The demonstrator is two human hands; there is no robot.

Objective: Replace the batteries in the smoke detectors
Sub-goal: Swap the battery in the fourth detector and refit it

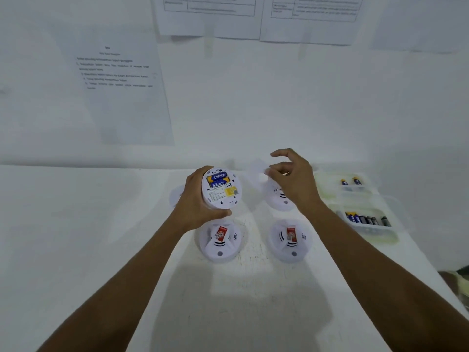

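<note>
Smoke detector [221, 191], the one being worked on, was off the bench [253, 306] in the left hand [195, 203]. The fingers wrapped its rim from the side and the thumb sat under its near edge. It was tilted with its back toward the head camera, probably so the open bay could be seen and reached. Two blue-and-yellow cells [217, 181] lay side by side in that bay.

The right hand [294, 184] hovered just beside it, above the bench. Its fingers were partly curled, and thumb and fingertips seemed to pinch a pale flat piece [256, 171]. This was likely the bay's cover, lifted clear to expose the cells, though blur left that uncertain.

Three more units rested on the bench: a rear detector [278, 198] partly hidden under the right hand, a front-left detector [220, 241] and a front-right detector [290, 240]. The two front ones lay face up, showing red labels. They probably waited their turn there within easy reach.

To the right were two clear trays. The far tray [327, 190] held a pair of batteries [350, 181], and the near tray [392, 236] held a row of mixed batteries [365, 219]. Keeping them apart looked like a way to separate fresh stock from spent. Which tray was which could not be told.
</note>
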